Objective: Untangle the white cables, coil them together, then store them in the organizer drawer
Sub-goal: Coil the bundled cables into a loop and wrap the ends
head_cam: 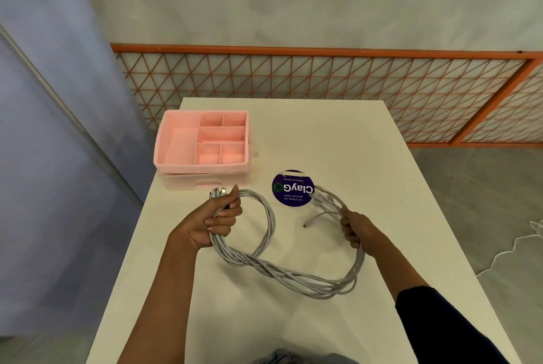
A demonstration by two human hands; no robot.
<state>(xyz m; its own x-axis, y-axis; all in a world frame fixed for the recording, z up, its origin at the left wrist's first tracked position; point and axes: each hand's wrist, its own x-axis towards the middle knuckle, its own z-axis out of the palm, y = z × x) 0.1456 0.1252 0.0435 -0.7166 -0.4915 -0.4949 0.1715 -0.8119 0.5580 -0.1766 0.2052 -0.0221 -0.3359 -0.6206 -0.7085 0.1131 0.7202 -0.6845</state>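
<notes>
While the white cables (282,272) are gripped by the left hand (216,224) and right hand (352,230), fingers curled, coiling is judged underway; another loop is needed before the pink organizer (202,142), far left on the bench (338,143).

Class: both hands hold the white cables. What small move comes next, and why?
Probably bring the right hand toward the left hand, adding a loop: the bundle of white cables has one loop, with a long twisted span between them.

Both hands held the white cables (282,271) above the table (338,140): left hand (219,222) gripped one coil, right hand (354,230) the other end. A pink organizer (202,143) (its drawer closed) sat far-left, beside a round purple sticker (292,188).
</notes>
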